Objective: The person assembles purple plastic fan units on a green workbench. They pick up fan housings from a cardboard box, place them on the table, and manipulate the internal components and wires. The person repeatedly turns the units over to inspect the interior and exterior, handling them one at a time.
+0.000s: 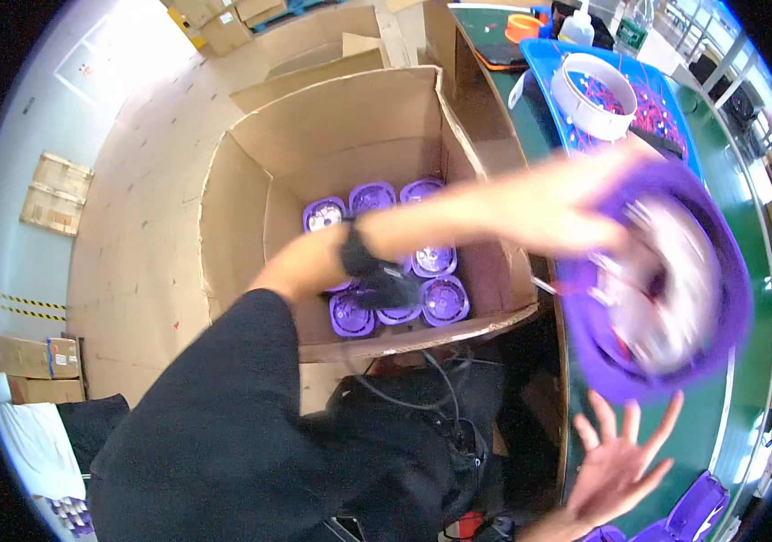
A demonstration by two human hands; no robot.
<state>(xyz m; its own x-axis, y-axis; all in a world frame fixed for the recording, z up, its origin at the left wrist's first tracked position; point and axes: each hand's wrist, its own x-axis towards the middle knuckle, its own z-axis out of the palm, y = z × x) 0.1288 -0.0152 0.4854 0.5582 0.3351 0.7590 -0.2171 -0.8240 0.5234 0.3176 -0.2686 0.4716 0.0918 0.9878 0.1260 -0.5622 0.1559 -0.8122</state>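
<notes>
My left arm, with a black band on the wrist, stretches across to the right. My left hand (pixel 584 203), smeared by motion, grips the upper left rim of a large purple plastic housing (pixel 734 298). White parts and some thin wires show blurred inside this housing, which is raised above the green table. Just below its lower edge is my right hand (pixel 621 461), palm up, fingers spread, with nothing in it. Several similar purple housings (pixel 444 301) sit in rows at the bottom of an open cardboard box (pixel 341 113); my left forearm hides some of them.
On the green table (pixel 720 388) stands a blue tray (pixel 539 59) of pink and white wires, with a white ring-shaped container (pixel 566 90) in it. Bottles and an orange roll (pixel 523 27) lie beyond. More purple parts (pixel 697 506) are at the lower right. A grey cable (pixel 444 384) hangs below the box.
</notes>
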